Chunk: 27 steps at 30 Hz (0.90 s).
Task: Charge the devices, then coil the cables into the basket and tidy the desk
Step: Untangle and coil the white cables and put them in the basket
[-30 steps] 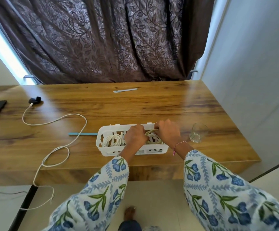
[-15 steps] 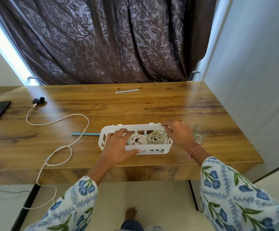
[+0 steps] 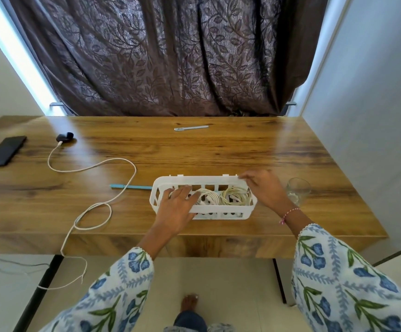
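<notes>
A: Looking nearest first: the left hand (image 3: 176, 209) now lies over the left end of the basket (image 3: 247, 213), fingers spread and fairly straight, where a second ago both hands were bunched together over the coils in the middle.

B: And the right hand (image 3: 263, 189)?

A: It has slid out to the basket's far right corner, fingertips touching the rim; whether it pinches the rim I cannot tell. With the hands apart, two coiled white cables (image 3: 222, 198) show inside, side by side in the centre and right of the basket. I'd judge that coiling step done for those two.

B: What else is low in the frame?

A: An empty-looking glass (image 3: 298, 191) just right of the basket, a blue strip (image 3: 131, 187) just left of it.

B: Farther up?

A: A loose white cable (image 3: 91, 167) snakes from the desk's near edge to a dark earbud case (image 3: 64, 137) at upper left, beside a phone (image 3: 4, 151) with its own lead. A pale pen (image 3: 191, 127) lies near the curtain. So tidying remains.
</notes>
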Each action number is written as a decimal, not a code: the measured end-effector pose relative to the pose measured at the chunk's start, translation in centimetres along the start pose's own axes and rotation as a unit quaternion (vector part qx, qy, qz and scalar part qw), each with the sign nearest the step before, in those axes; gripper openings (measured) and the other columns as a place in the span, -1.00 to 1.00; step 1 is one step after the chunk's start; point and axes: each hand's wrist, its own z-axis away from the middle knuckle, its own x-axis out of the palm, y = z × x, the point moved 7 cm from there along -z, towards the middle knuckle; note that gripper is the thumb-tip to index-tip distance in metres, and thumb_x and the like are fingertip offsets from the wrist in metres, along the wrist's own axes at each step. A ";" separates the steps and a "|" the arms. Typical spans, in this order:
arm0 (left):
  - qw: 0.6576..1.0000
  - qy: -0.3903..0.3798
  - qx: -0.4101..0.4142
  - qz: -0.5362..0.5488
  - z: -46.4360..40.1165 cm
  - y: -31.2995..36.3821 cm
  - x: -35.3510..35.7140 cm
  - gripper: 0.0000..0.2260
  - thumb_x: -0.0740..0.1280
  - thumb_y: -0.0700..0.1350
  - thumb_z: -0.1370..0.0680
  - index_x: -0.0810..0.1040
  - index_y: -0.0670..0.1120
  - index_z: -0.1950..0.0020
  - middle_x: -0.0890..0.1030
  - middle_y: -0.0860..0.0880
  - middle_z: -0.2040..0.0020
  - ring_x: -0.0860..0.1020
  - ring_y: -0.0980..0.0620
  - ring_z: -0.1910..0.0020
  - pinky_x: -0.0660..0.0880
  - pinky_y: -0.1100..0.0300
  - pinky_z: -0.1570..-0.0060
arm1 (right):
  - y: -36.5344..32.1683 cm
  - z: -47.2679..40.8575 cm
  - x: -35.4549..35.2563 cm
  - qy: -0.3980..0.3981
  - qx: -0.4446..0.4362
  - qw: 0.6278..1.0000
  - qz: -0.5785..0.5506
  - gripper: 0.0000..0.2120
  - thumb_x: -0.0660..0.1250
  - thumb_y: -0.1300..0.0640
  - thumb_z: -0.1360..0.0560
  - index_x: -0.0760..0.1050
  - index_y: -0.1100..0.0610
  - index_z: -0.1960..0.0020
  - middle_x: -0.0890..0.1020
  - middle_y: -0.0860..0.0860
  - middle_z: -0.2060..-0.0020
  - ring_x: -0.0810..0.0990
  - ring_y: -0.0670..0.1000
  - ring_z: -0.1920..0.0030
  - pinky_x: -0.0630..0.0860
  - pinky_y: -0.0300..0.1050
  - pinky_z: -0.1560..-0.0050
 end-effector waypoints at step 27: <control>0.975 0.073 0.211 -0.002 -20.7 1.3 -6.7 -0.52 0.17 0.09 -0.59 0.20 0.06 -0.50 0.24 0.02 -0.51 0.16 0.03 -0.49 -0.07 0.05 -0.46 | 3.6 -5.1 -2.2 0.012 -0.003 0.974 0.224 -0.52 0.16 0.01 -0.44 0.39 -0.03 -0.36 0.44 0.04 -0.36 0.41 0.08 -0.37 0.16 0.17 -0.38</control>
